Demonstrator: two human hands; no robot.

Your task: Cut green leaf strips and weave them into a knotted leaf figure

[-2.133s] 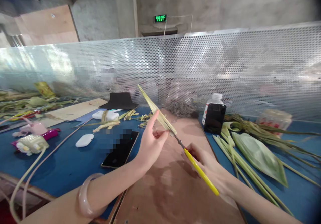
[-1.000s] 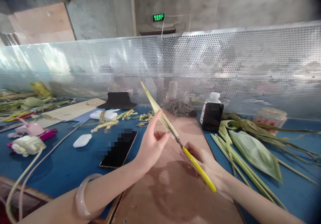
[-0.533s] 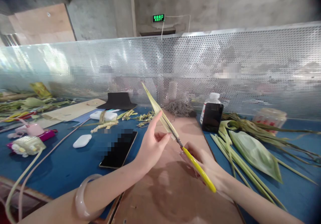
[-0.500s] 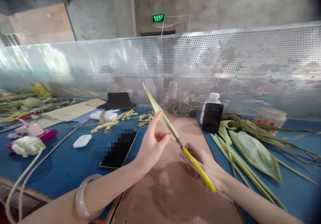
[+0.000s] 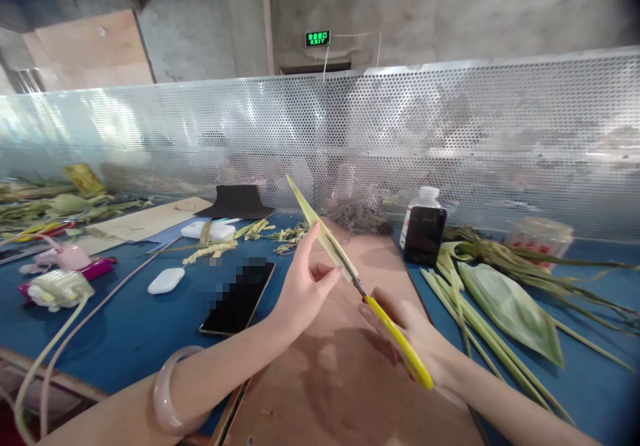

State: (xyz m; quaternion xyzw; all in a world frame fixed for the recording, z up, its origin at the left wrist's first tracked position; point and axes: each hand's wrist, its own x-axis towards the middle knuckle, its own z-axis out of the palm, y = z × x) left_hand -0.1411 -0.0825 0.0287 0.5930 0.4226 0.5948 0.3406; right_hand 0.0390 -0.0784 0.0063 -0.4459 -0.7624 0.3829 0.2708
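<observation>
Pinched between the thumb and fingers of my left hand (image 5: 306, 285) is a narrow, pale yellow-green leaf piece (image 5: 309, 214), its pointed tip slanting up and to the left. My right hand (image 5: 400, 323) is wrapped round the yellow handles of a pair of scissors (image 5: 393, 329). The metal blades lie along the lower end of the leaf, close to my left fingertips; whether they are fully closed I cannot tell. Both hands are above a brown board (image 5: 320, 393).
A black phone (image 5: 240, 299) and a white earphone case (image 5: 167, 281) lie left. Farther left are corded chargers (image 5: 60, 289). On the right are a bottle (image 5: 427, 196) behind a black phone-like slab (image 5: 424, 234), green leaves (image 5: 510, 306) and a clear jar (image 5: 540, 236). A perforated metal screen (image 5: 280, 139) stands behind.
The leaf's tip sits slightly lower and the scissors have shifted a little relative to it. Both hands keep their grips, and the view has moved slightly.
</observation>
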